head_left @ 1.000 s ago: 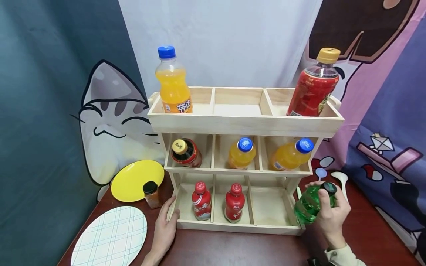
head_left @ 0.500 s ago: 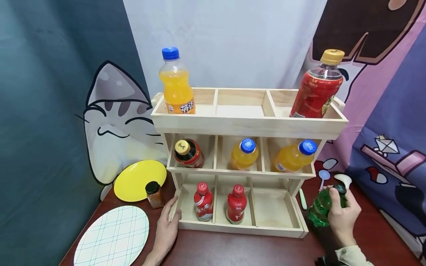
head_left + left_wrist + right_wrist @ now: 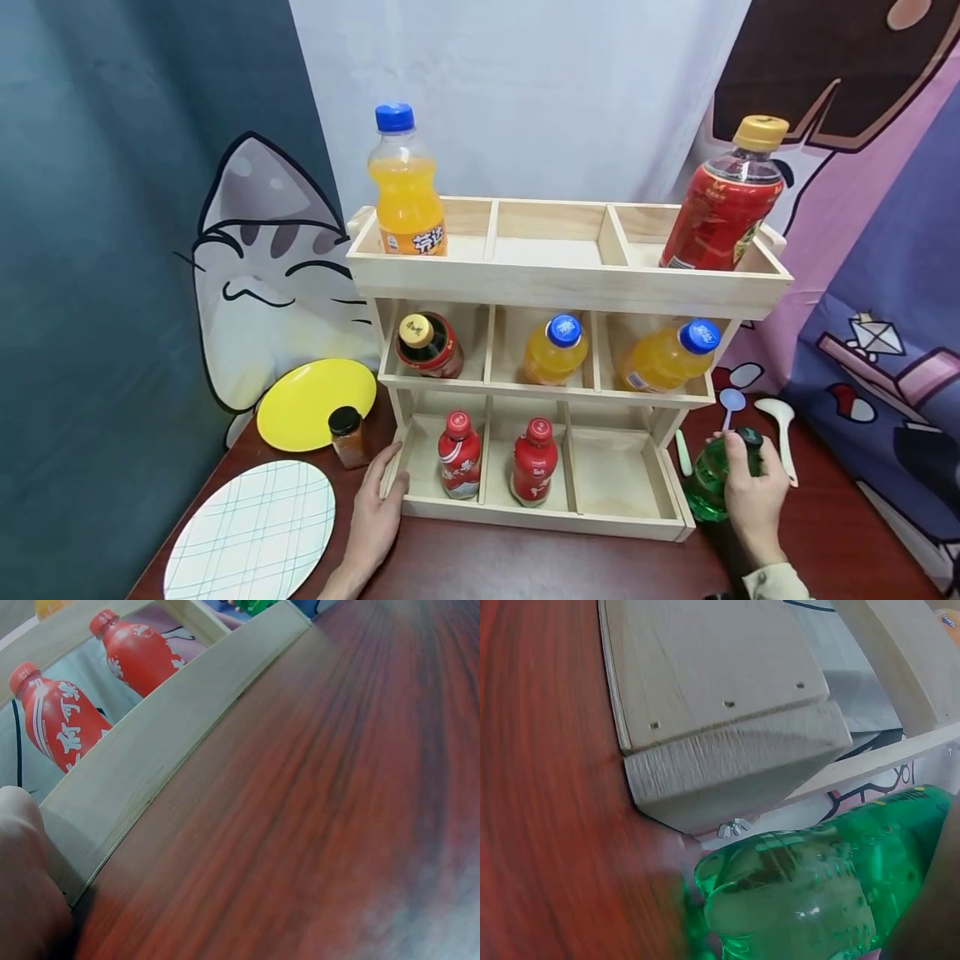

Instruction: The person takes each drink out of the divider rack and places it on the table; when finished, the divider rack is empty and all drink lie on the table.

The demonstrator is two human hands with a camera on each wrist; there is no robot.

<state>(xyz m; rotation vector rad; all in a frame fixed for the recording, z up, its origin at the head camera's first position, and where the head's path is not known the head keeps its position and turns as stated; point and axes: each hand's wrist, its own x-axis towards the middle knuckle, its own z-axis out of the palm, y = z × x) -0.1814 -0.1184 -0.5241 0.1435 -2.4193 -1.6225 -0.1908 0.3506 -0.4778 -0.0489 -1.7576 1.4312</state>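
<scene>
A clear green plastic bottle [image 3: 707,483] with a dark cap stands nearly upright just right of the wooden rack [image 3: 570,287]. My right hand [image 3: 756,500] grips it around the upper part. In the right wrist view, the green bottle [image 3: 802,892] has its base close to the dark red table [image 3: 547,795]. My left hand [image 3: 372,512] rests against the rack's lower left corner, fingers along the side and thumb by the front board. Two small red bottles, a left one [image 3: 459,457] and a middle one [image 3: 534,462], stand in the bottom tier.
Orange drinks and red-labelled bottles [image 3: 723,208] occupy the upper tiers. A yellow plate [image 3: 307,408], a checked plate [image 3: 251,533] and a black-lidded jar [image 3: 347,437] are at left. A white ladle [image 3: 783,433], a blue spoon [image 3: 731,400] and a pale green handle [image 3: 683,454] lie behind the right hand.
My right hand has taken the green bottle rightward away from the rack, then lowered it toward the table and slightly back left. The left hand stays at the rack's corner.
</scene>
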